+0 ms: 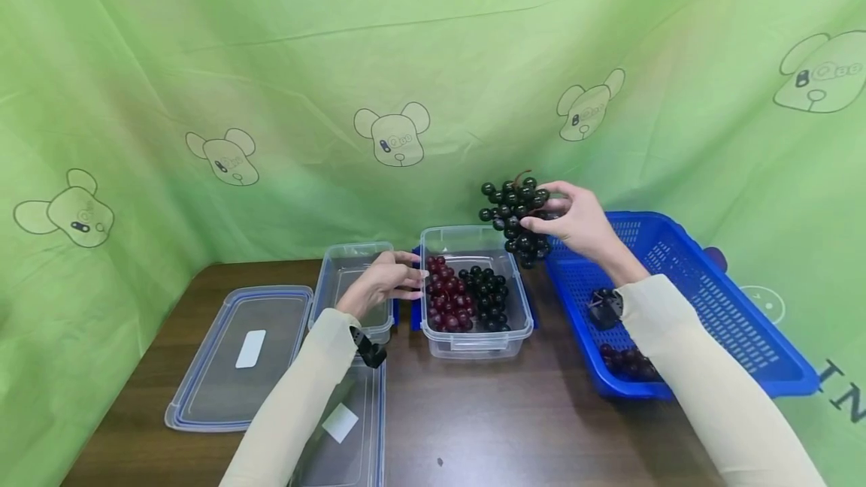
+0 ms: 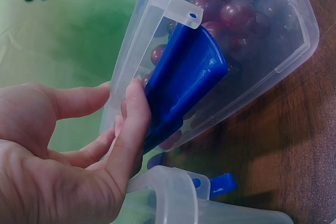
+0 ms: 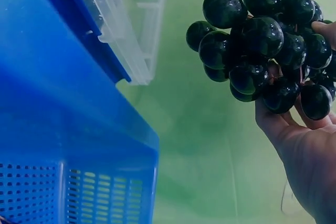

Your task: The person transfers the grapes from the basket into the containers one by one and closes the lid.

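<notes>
My right hand (image 1: 573, 222) holds a bunch of dark green-black grapes (image 1: 517, 213) above the right back part of a clear plastic box (image 1: 476, 348). In the right wrist view, the thumb and fingers grip the bunch (image 3: 262, 38) from one side. Inside the box lie a bunch of red grapes (image 1: 448, 299) on the left and another dark bunch (image 1: 485, 295) on the right. My left hand (image 1: 387, 280) is at the box's left side, fingers loosely extended, with fingertips at the wall beside a blue side clip (image 2: 184, 72).
A blue basket (image 1: 704, 307) on the right contains red grapes (image 1: 629, 361). A second clear box (image 1: 352, 252) stands left of the first, partly behind my left hand. Two clear lids, one on the far left (image 1: 223, 367) and one in front (image 1: 358, 449), lie on the wooden table.
</notes>
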`<action>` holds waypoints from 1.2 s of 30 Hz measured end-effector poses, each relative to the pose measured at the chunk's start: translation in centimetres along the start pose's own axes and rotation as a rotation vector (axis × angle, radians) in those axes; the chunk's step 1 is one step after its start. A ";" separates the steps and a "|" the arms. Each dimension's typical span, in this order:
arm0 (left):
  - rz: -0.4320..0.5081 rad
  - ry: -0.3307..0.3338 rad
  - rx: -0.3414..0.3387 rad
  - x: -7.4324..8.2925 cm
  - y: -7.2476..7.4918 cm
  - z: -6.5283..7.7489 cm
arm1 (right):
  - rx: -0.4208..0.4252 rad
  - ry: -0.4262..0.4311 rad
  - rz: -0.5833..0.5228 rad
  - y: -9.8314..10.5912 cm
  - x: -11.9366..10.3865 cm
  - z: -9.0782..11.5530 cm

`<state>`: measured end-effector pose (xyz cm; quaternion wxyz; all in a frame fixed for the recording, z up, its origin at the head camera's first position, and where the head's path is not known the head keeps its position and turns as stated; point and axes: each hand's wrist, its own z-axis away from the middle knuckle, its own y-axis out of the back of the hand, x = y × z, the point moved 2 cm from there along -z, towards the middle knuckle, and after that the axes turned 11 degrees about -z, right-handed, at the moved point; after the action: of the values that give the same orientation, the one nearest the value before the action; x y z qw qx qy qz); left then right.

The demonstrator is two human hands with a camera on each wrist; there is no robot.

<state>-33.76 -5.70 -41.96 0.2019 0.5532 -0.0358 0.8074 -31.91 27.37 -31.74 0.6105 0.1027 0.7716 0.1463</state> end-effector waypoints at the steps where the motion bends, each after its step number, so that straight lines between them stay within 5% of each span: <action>1: -0.001 0.000 0.000 0.0 0.0 0.0 | -0.017 -0.003 0.010 -0.5 -0.1 -0.3; 15: -0.003 0.016 0.004 -0.3 0.1 -0.2 | -0.219 -0.018 0.191 -6.2 0.3 -3.5; 21: -0.008 0.009 -0.002 -0.4 0.1 -0.1 | -0.349 -0.030 0.242 -8.0 1.2 -4.6; 30: -0.006 0.005 0.003 -0.2 0.2 0.0 | -0.561 -0.043 0.457 -10.5 2.2 -6.0; 36: -0.006 0.005 -0.009 -0.1 0.2 -0.2 | -0.579 -0.088 0.503 -10.9 2.7 -6.7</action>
<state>-33.92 -5.85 -42.12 0.2069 0.5505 -0.0373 0.8079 -38.87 17.37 -36.61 0.5917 0.1185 0.6222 0.4988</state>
